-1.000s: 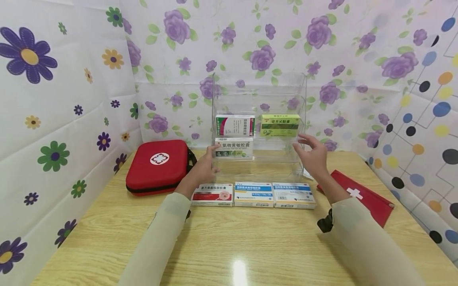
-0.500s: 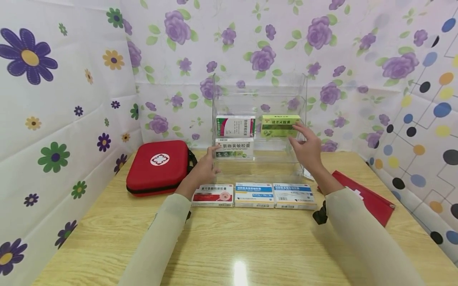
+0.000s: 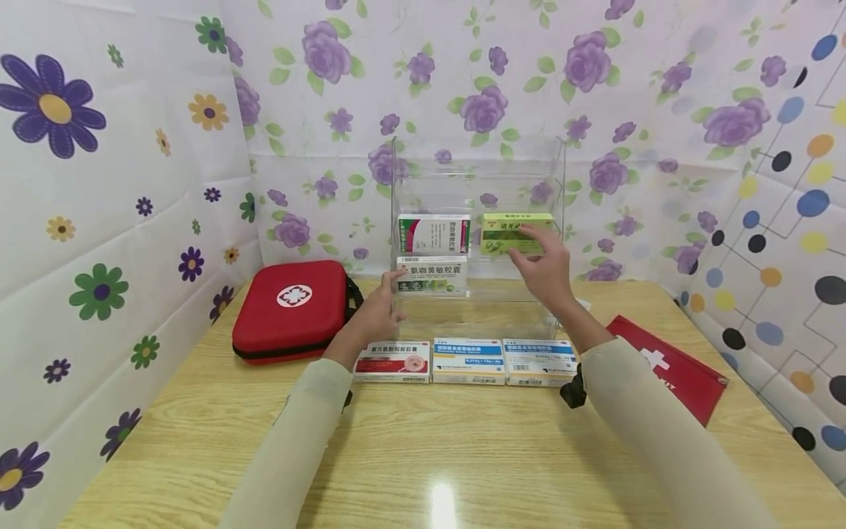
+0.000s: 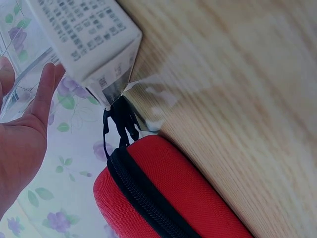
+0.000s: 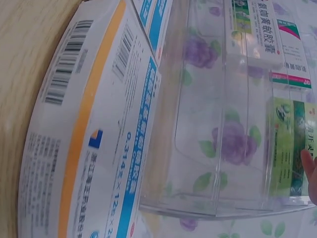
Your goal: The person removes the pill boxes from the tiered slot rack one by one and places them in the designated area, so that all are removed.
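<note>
A clear acrylic tiered rack (image 3: 479,296) stands at the back of the table. My right hand (image 3: 542,272) is at its right side, the index fingertip on the front of a green medicine box (image 3: 496,244), the thumb held apart below. In the right wrist view, only a finger (image 5: 310,171) shows over the green box (image 5: 285,144). My left hand (image 3: 375,316) is at the rack's left edge, its index finger reaching the end of a white medicine box (image 3: 432,278) on the tier below. A magenta, white and green medicine box (image 3: 432,235) stands above that one.
In front of the rack lie a red-and-white medicine box (image 3: 393,362) and two blue-and-white boxes (image 3: 469,361) in a row. A red zip case (image 3: 291,308) sits at left. At right lies a red pouch (image 3: 687,375) with a white cross.
My right hand has moved left from the rack's right edge onto the front of the green box. The left hand and the boxes stay in place.
</note>
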`<action>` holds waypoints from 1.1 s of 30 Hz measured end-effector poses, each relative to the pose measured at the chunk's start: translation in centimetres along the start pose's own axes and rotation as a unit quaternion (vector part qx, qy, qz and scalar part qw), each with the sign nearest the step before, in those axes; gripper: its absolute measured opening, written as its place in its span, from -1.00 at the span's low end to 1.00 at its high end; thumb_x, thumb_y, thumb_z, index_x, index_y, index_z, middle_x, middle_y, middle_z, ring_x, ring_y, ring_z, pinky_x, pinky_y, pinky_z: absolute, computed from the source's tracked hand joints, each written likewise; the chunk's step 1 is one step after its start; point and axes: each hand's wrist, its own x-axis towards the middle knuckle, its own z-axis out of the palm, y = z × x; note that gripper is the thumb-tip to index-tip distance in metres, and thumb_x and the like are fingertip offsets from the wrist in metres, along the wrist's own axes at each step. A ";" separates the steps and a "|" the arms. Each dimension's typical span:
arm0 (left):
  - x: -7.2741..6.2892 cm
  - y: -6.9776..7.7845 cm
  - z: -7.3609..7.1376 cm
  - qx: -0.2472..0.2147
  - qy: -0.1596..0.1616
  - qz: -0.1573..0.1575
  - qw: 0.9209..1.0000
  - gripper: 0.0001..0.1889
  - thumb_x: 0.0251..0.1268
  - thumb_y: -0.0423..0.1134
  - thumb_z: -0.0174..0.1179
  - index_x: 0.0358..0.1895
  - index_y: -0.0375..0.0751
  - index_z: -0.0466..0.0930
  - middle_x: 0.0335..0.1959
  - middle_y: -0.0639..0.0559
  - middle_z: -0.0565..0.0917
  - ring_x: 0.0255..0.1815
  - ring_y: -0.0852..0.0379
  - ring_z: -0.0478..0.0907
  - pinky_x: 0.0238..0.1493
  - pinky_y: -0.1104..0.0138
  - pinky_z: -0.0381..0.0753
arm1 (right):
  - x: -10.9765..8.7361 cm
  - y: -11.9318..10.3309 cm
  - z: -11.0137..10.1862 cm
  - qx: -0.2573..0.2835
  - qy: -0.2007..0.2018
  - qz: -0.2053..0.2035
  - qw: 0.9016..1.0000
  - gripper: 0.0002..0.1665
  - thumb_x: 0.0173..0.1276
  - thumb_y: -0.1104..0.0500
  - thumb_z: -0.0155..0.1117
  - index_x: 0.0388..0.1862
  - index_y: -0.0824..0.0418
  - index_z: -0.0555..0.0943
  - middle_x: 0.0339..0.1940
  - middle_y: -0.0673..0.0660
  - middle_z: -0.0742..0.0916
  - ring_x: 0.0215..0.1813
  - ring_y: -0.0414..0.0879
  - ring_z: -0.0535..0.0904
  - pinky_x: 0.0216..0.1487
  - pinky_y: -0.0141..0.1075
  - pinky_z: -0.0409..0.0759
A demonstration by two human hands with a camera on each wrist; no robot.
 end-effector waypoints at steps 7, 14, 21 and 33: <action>-0.1 0.0 0.0 -0.002 0.004 0.000 1.000 -0.03 0.32 -0.39 0.27 0.55 0.24 -0.21 -0.49 -0.10 0.42 -0.58 0.05 0.32 -0.47 0.25 0.41 | 0.1 -0.5 1.8 0.005 -0.010 0.002 1.000 -0.52 0.26 0.29 0.44 0.16 0.34 0.61 0.23 0.23 0.63 0.20 0.15 0.58 -0.27 -0.41 0.65; -0.2 0.1 0.0 -0.013 0.000 0.003 1.000 -0.04 0.31 -0.43 0.25 0.55 0.24 -0.20 -0.39 -0.13 0.45 -0.59 0.06 0.28 -0.49 0.25 0.38 | -0.1 -0.8 3.8 0.002 -0.021 -0.001 1.000 -0.55 0.21 0.31 0.47 0.09 0.37 0.63 0.15 0.24 0.61 0.15 0.13 0.55 -0.26 -0.25 0.68; -0.1 0.1 0.0 -0.005 0.005 0.003 1.000 -0.04 0.32 -0.41 0.26 0.55 0.24 -0.21 -0.35 -0.13 0.45 -0.57 0.05 0.33 -0.47 0.24 0.40 | -0.7 -1.4 5.5 -0.010 -0.063 -0.003 0.998 -0.56 0.25 0.25 0.46 0.10 0.33 0.63 0.08 0.24 0.65 0.10 0.12 0.57 -0.29 -0.19 0.68; -0.1 0.1 0.0 -0.015 0.005 -0.002 1.000 -0.03 0.30 -0.42 0.27 0.55 0.26 -0.19 -0.27 -0.18 0.48 -0.53 0.04 0.31 -0.40 0.22 0.43 | -1.3 -1.6 6.8 -0.021 -0.138 -0.012 0.990 -0.56 0.28 0.23 0.43 0.13 0.33 0.62 0.17 0.26 0.65 0.14 0.16 0.57 0.16 0.05 0.51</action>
